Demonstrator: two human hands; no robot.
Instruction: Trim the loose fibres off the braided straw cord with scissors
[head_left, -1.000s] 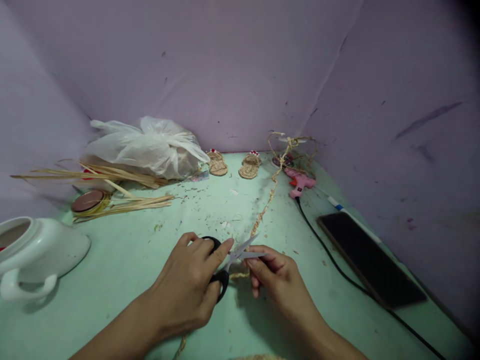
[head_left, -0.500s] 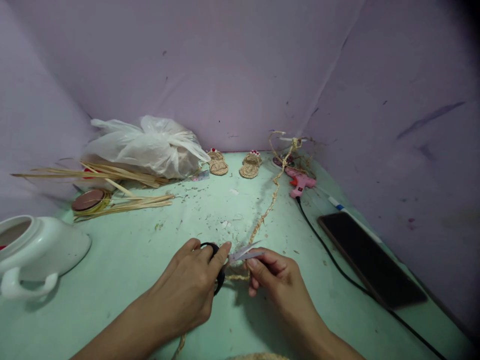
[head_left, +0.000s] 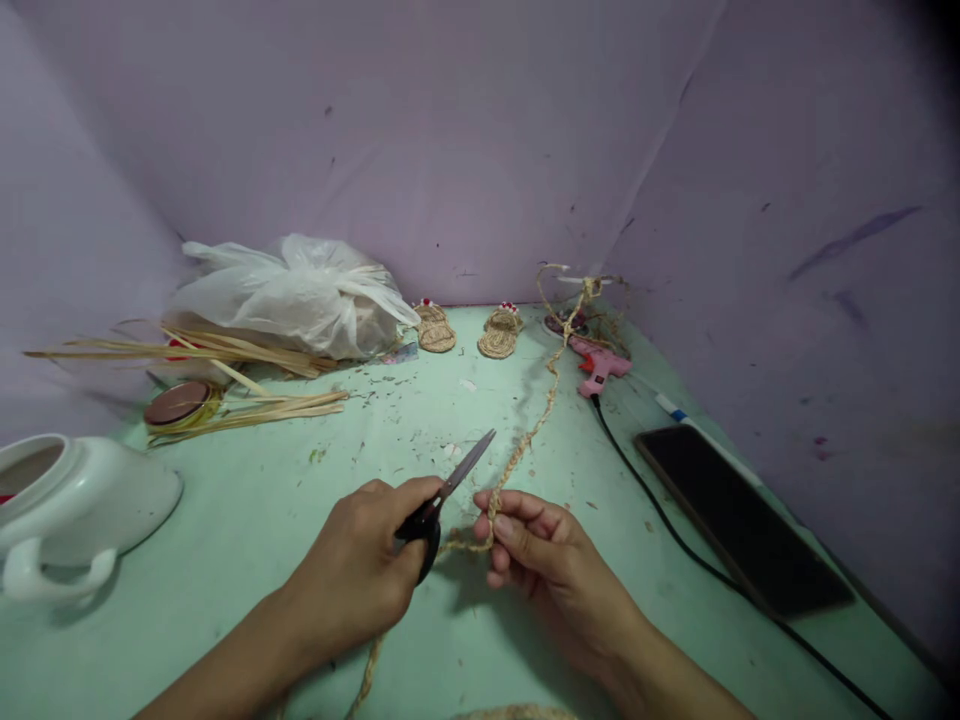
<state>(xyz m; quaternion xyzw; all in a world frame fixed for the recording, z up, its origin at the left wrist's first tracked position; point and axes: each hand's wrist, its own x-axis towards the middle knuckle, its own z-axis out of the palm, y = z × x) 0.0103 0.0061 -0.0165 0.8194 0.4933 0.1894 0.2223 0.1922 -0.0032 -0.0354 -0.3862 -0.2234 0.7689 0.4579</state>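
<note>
My left hand (head_left: pixel 375 555) grips black-handled scissors (head_left: pixel 463 468), whose blades are together and point up and to the right. In my right hand (head_left: pixel 551 545) a braided straw cord (head_left: pixel 516 455) is pinched between thumb and fingers. From there the cord runs up to a knotted end near the back wall. Its other part bends left behind the scissors, passes under my left hand and shows again at the bottom edge. The blade tips stand just left of the cord, apart from it.
Two small woven slippers (head_left: pixel 500 331) stand at the back. A white plastic bag (head_left: pixel 300 295) and straw strips (head_left: pixel 247 352) lie left, near a white ceramic pot (head_left: pixel 105 495). On the right are a pink glue gun (head_left: pixel 602 367), its black cable (head_left: pixel 675 535) and a phone (head_left: pixel 739 520).
The scissor blades have closed and swung upward, away from my right fingers. My left hand has turned with them. My right hand still holds the cord at nearly the same place.
</note>
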